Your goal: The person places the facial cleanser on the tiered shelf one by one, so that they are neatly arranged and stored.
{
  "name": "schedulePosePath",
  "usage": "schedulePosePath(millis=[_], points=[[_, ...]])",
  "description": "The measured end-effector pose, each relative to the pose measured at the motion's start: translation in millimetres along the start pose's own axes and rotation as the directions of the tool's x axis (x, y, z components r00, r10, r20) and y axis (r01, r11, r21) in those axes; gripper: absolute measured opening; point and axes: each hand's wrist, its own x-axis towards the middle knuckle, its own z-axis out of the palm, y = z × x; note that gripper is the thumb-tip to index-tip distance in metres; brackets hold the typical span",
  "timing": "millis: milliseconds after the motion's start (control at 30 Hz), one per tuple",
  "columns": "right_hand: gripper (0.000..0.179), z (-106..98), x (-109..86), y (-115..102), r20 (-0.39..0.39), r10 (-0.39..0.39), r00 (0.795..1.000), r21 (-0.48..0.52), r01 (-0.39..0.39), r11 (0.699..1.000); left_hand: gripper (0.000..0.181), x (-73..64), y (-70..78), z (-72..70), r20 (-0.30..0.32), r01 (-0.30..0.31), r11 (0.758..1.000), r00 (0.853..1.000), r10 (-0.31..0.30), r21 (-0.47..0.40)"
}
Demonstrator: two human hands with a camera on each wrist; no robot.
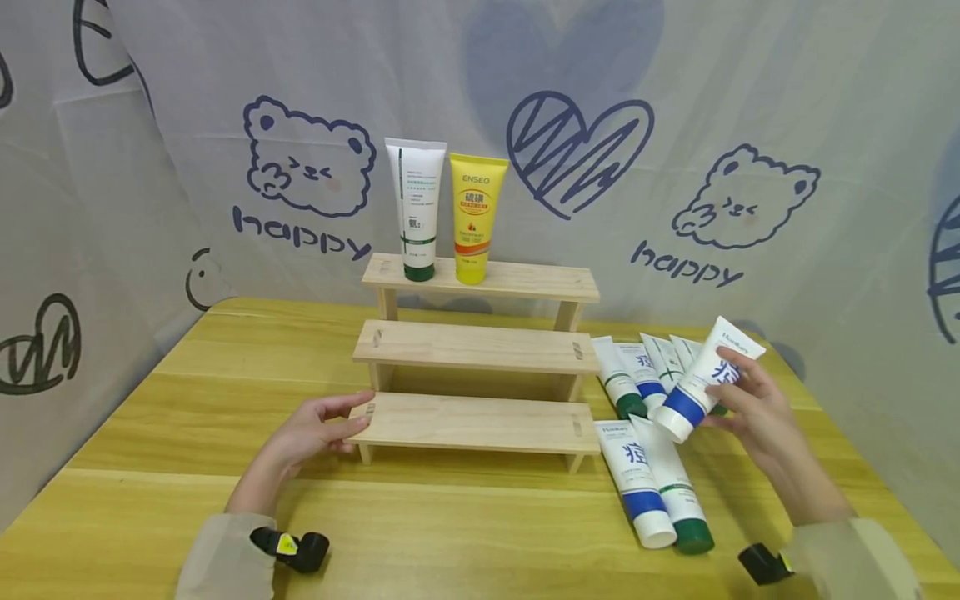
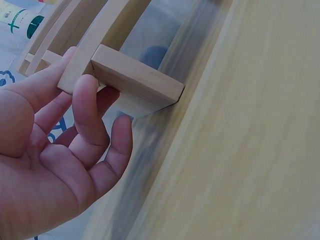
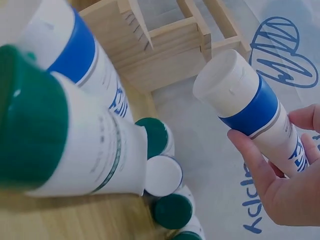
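Note:
My right hand [image 1: 757, 412] holds a white squeeze tube with a blue band [image 1: 708, 379] tilted above the other tubes, its white cap pointing down and left. In the right wrist view, fingers and thumb wrap the body of that tube [image 3: 260, 107]. At the left end of a three-tier wooden display stand [image 1: 480, 421], my left hand [image 1: 318, 425] grips the lowest step's edge. Its fingers [image 2: 85, 107] curl at the board's corner in the left wrist view. On the top step stand a white tube with a green cap [image 1: 418, 208] and a yellow tube [image 1: 477, 218], both upright on their caps.
Right of the stand, a white tube with a blue band [image 1: 633, 479] and a green-capped tube [image 1: 678, 492] lie side by side. Behind them lie several more tubes [image 1: 618, 375]. A printed cloth [image 1: 450, 75] hangs behind the wooden table [image 1: 187, 400].

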Motion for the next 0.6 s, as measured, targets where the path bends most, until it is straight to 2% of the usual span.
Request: schedulePosePath(millis=[367,600], points=[[0.058,23,12.8,-14,0.007,-0.025,1.000,0.030,0.025,0.999,0.056,-0.6,-0.7,-0.4,0.002,-0.007,1.000,1.000,0.007,-0.008],[0.056,40,21.5,-20,0.014,-0.051,0.999,0.107,0.049,0.993,0.056,-0.9,-0.6,-0.5,0.003,-0.008,1.000,1.000,0.008,-0.004]])
